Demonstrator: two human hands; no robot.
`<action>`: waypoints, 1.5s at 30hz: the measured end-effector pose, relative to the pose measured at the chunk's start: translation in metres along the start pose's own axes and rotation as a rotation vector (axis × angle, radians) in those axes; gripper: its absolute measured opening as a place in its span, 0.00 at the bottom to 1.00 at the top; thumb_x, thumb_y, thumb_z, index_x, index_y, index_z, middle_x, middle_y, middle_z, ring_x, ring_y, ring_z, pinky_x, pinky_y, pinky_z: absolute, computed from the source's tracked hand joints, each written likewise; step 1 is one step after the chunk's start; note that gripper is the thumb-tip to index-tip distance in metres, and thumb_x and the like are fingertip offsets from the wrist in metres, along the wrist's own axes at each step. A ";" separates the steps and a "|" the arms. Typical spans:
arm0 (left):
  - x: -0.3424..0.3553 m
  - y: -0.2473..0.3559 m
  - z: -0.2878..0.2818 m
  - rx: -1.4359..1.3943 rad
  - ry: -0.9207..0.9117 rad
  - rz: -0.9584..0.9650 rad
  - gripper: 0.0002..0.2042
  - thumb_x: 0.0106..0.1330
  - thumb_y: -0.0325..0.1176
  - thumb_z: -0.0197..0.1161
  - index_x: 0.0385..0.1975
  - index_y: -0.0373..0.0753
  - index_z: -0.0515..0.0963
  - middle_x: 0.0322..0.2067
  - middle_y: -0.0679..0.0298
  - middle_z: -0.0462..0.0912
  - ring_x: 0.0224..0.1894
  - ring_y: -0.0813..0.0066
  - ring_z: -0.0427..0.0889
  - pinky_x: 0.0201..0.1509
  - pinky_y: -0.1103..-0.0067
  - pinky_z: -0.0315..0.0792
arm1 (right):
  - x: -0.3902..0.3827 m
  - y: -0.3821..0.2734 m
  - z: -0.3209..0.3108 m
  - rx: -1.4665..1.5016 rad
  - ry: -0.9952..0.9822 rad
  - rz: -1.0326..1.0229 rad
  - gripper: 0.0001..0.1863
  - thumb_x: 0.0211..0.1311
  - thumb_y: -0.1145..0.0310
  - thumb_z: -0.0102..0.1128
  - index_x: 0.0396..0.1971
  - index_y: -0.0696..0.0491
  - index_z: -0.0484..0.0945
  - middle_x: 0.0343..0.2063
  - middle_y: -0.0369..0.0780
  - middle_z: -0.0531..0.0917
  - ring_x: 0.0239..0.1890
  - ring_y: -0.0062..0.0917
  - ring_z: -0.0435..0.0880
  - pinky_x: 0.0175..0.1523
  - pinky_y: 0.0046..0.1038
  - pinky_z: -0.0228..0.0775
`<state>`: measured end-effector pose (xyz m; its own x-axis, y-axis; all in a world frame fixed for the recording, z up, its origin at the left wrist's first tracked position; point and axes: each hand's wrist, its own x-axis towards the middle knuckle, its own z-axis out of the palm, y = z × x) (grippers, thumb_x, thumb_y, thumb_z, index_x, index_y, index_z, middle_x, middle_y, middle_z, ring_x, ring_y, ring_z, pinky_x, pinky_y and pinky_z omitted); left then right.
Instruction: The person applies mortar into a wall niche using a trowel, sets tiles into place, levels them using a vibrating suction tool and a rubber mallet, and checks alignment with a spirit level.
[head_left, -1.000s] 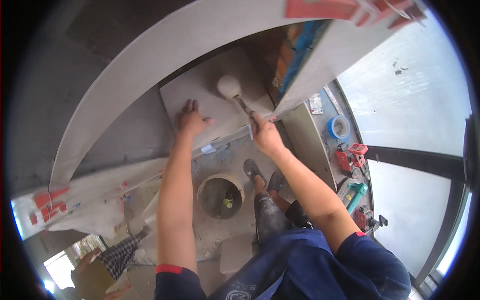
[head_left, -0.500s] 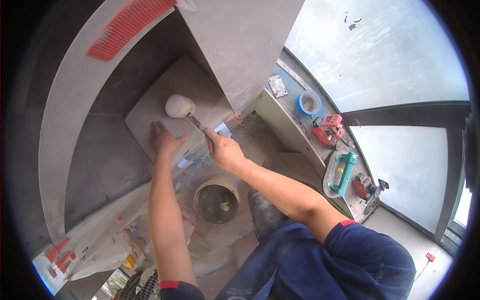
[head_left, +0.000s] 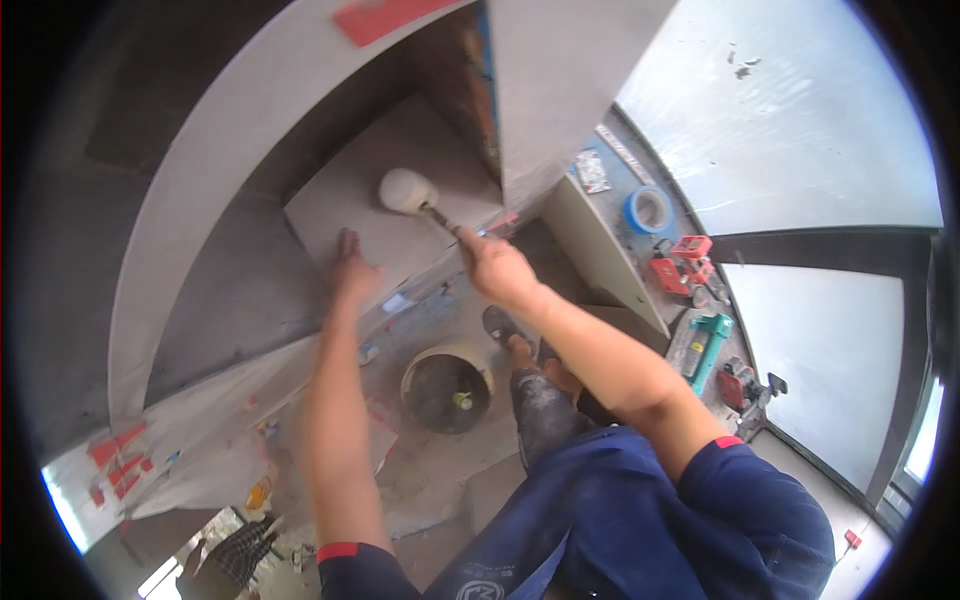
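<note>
- Had the right hand (head_left: pixel 503 272) wrapped around the handle of a white-headed mallet (head_left: pixel 408 191), probably for control; couldn't tell if touching the tile (head_left: pixel 338 192) below.
- Rested the left hand (head_left: pixel 355 276) on that tile near its edge, thumb spread, pinching nothing, presumably to steady it.
- Had the tile lying on the dark surface (head_left: pixel 230 280), near the upright panel (head_left: pixel 575 90).
- Kept the teal-handled tool (head_left: pixel 708 352) on the side ledge (head_left: pixel 612 202), seemingly handy but out of the way.

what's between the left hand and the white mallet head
In the head view, only a bare stretch of grey tile lies between the left hand and the white mallet head.
</note>
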<state>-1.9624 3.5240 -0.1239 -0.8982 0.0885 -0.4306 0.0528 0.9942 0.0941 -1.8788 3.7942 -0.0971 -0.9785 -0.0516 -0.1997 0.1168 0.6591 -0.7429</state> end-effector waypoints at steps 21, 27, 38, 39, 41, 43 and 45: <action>-0.127 0.051 0.094 -0.011 0.284 -0.089 0.41 0.50 0.24 0.58 0.65 0.18 0.47 0.69 0.38 0.42 0.73 0.45 0.39 0.76 0.63 0.34 | -0.033 -0.009 0.027 0.021 -0.162 -0.132 0.14 0.60 0.67 0.51 0.46 0.52 0.72 0.28 0.54 0.81 0.34 0.51 0.81 0.37 0.48 0.73; -0.161 0.061 0.113 -0.136 0.311 -0.085 0.40 0.50 0.23 0.57 0.65 0.21 0.50 0.68 0.36 0.45 0.72 0.44 0.45 0.74 0.62 0.41 | -0.172 0.045 -0.065 0.188 -0.153 0.261 0.23 0.60 0.52 0.59 0.47 0.54 0.76 0.36 0.50 0.82 0.41 0.46 0.81 0.47 0.41 0.72; -0.346 0.012 0.343 -0.375 -0.660 -0.109 0.23 0.64 0.42 0.56 0.50 0.27 0.74 0.46 0.43 0.78 0.54 0.52 0.74 0.58 0.67 0.67 | -0.098 0.132 -0.070 0.135 0.546 0.457 0.16 0.59 0.64 0.55 0.43 0.58 0.71 0.38 0.54 0.79 0.42 0.51 0.79 0.48 0.47 0.69; -0.339 0.018 0.324 -0.414 -0.672 -0.138 0.22 0.65 0.42 0.56 0.48 0.28 0.74 0.44 0.45 0.78 0.51 0.54 0.75 0.55 0.67 0.68 | -0.077 0.142 -0.073 0.114 0.620 0.483 0.16 0.60 0.65 0.54 0.43 0.59 0.69 0.39 0.55 0.78 0.43 0.51 0.78 0.49 0.48 0.69; -0.332 0.017 0.286 -0.525 -0.675 -0.217 0.18 0.65 0.41 0.56 0.45 0.30 0.76 0.39 0.51 0.79 0.45 0.58 0.75 0.50 0.69 0.69 | -0.038 0.163 -0.088 0.116 0.578 0.615 0.14 0.60 0.68 0.50 0.43 0.60 0.68 0.40 0.57 0.77 0.42 0.53 0.78 0.49 0.48 0.69; -0.325 0.013 0.242 -0.639 -0.677 -0.301 0.16 0.65 0.40 0.56 0.41 0.32 0.77 0.35 0.56 0.79 0.39 0.63 0.76 0.44 0.70 0.70 | -0.025 0.180 -0.094 0.113 0.551 0.659 0.14 0.61 0.69 0.48 0.44 0.60 0.68 0.39 0.57 0.77 0.42 0.53 0.79 0.48 0.48 0.70; -0.302 0.021 0.198 -0.742 -0.714 -0.367 0.13 0.66 0.39 0.57 0.38 0.34 0.79 0.30 0.61 0.80 0.33 0.67 0.77 0.38 0.71 0.71 | -0.033 0.191 -0.094 0.103 0.532 0.722 0.14 0.61 0.70 0.46 0.44 0.60 0.68 0.38 0.57 0.78 0.43 0.53 0.79 0.48 0.49 0.71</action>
<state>-1.6037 3.5302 -0.1696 -0.3330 0.0483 -0.9417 -0.6578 0.7036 0.2688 -1.8399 3.9928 -0.1723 -0.6075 0.7193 -0.3369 0.7229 0.3251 -0.6097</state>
